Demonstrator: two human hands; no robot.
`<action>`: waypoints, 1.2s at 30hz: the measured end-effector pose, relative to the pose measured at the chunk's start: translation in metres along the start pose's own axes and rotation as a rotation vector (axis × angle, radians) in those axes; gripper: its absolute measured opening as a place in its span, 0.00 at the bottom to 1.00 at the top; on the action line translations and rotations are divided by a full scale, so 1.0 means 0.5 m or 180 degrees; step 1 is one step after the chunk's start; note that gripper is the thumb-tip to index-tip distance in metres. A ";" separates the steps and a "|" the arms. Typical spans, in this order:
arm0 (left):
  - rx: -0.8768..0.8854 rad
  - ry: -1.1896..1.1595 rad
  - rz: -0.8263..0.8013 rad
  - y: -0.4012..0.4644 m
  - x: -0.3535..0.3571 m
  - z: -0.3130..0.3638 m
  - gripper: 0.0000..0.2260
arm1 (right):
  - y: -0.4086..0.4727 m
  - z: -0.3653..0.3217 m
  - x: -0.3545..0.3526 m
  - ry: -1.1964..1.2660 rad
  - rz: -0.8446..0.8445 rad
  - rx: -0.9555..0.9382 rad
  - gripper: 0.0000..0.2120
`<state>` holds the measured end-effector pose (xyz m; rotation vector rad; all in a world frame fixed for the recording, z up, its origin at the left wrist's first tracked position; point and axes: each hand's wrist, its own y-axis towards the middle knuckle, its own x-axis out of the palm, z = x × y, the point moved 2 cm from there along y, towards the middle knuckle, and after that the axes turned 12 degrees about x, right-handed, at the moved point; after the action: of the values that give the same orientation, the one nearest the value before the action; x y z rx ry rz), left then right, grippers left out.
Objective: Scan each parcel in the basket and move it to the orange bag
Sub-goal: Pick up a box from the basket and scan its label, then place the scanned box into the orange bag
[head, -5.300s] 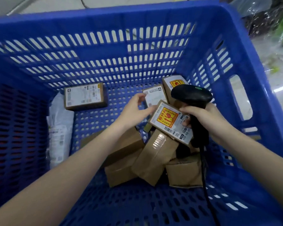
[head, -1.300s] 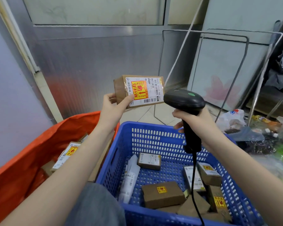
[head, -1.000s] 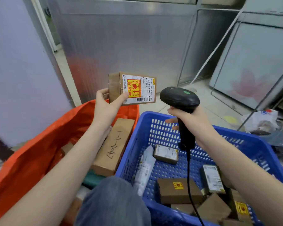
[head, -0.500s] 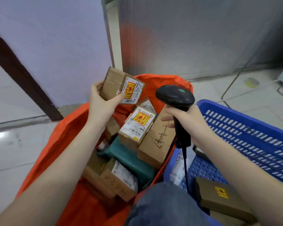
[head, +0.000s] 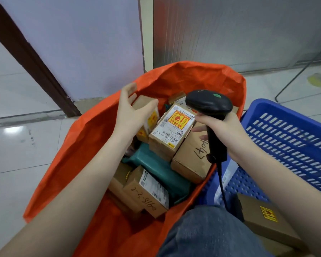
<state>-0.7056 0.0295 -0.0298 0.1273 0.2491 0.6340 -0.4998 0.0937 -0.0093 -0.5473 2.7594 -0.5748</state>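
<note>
From my remote seat, the orange bag (head: pixel 93 145) sagged open beside the blue basket (head: pixel 289 138), where another box (head: pixel 265 219) waited unscanned. The parcel (head: pixel 146 108) sat atop the pile, my left hand (head: pixel 130 112) splayed loosely against it; it could slide off that uneven heap. My right hand (head: pixel 224 128) gripped the scanner (head: pixel 209 106), whose cord might snag the basket rim.

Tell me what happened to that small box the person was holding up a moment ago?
The left hand carried the small box from beside the scanner down into the orange bag. Its fingers are now spread, its grip gone, and the box lies among the other parcels. The right hand kept its grip on the scanner throughout, beside the blue basket.
</note>
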 end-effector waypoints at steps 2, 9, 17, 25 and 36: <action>0.0040 -0.0015 0.0002 -0.001 0.009 0.023 0.30 | -0.013 -0.008 -0.019 0.0022 0.0048 -0.0021 0.11; 0.0399 -0.0109 -0.0317 -0.036 0.098 0.146 0.26 | -0.103 -0.040 -0.139 0.0217 0.0294 -0.0199 0.08; 0.0828 -0.0311 -0.0926 -0.132 0.301 0.301 0.27 | -0.245 -0.006 -0.381 0.0288 0.0896 -0.0212 0.06; 0.0838 -0.0580 -0.1519 -0.241 0.541 0.355 0.24 | -0.378 0.100 -0.622 0.0368 0.1515 -0.0115 0.10; 0.0568 -0.0388 -0.2267 -0.369 0.767 0.292 0.28 | -0.422 0.294 -0.819 0.0470 0.1891 0.0387 0.06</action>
<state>-0.2634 0.1063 0.0018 0.2335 0.2139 -0.1050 -0.0210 0.0353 0.0253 0.3517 2.7902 -0.6400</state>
